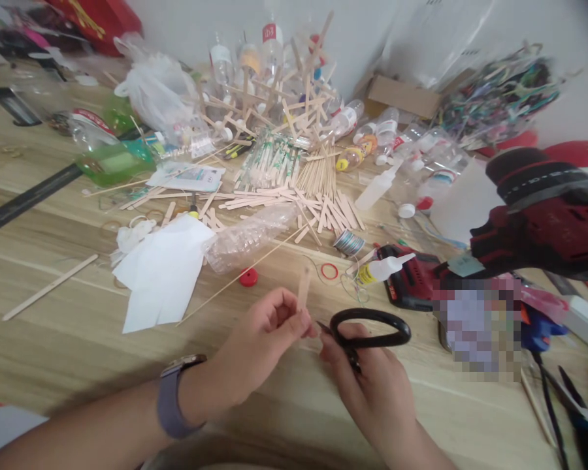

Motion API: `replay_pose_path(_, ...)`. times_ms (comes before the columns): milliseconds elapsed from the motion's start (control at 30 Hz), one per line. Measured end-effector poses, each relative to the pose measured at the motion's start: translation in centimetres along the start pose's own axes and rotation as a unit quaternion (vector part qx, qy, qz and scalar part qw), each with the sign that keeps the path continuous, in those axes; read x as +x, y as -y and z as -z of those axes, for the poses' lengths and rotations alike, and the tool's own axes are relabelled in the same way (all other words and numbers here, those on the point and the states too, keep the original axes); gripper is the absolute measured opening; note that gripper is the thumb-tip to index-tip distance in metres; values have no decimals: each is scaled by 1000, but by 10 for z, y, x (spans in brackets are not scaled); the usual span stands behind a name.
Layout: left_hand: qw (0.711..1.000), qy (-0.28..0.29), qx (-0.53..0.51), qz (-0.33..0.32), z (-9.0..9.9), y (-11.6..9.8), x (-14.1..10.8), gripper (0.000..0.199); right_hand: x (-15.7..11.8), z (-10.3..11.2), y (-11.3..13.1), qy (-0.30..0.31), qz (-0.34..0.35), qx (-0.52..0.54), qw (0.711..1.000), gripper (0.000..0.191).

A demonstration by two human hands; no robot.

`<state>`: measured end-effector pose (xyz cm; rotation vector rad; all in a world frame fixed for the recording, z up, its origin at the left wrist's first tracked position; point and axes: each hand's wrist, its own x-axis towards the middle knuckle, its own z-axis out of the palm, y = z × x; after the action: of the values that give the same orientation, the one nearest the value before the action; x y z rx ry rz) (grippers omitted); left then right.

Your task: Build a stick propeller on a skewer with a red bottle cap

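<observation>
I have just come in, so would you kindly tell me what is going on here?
A person is working with bare hands over a cluttered wooden table. The left hand pinches a wooden stick, while the right hand holds black-handled scissors close by; I cannot tell whether they touch the stick. A red cap lies beyond the hands, a pile of sticks further back, and a power drill is off to the right.

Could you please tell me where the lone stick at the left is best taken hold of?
Probably at the middle of the stick, pinching its two long edges from above, near side: it is long and narrow, lies flat on the table, and nothing touches either edge.
</observation>
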<state>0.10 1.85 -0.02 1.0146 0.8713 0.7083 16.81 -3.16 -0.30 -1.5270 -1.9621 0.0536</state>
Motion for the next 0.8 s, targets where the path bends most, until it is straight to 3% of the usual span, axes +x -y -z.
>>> replay_pose_path(167, 999, 3, -8, 36, 2, -1, 1, 28, 1, 2, -4, -3, -18, -7, 1000, 27)
replay_pose_path(500, 991, 17, 135, 15, 1, 1, -3, 24, 4, 1, -7, -11, 56, -35, 998, 19)
replay_pose_path(800, 987, 23, 153, 33, 0, 0, -4, 26, 1, 3, -13, 42, 66, -52, 996, 27)
